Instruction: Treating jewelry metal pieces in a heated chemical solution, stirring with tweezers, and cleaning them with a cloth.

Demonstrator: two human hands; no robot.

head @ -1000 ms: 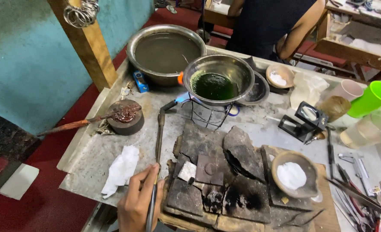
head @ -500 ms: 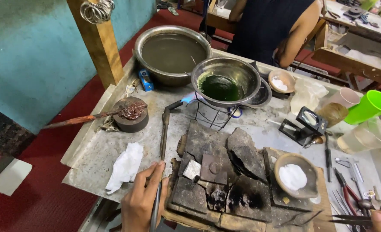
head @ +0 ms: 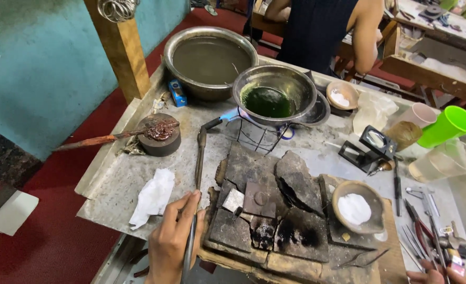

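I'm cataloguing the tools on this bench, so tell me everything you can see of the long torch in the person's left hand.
The torch is a long, thin, dull metal tube lying along the metal tabletop. Its far end bends toward a wire stand under the steel bowl of green liquid, and a small blue flame shows at that tip. The left hand grips its near end, beside the scorched soldering blocks. A white cloth lies apart on its other side.

Both hands are bare, without gloves or rings; the left hand shows no sleeve.
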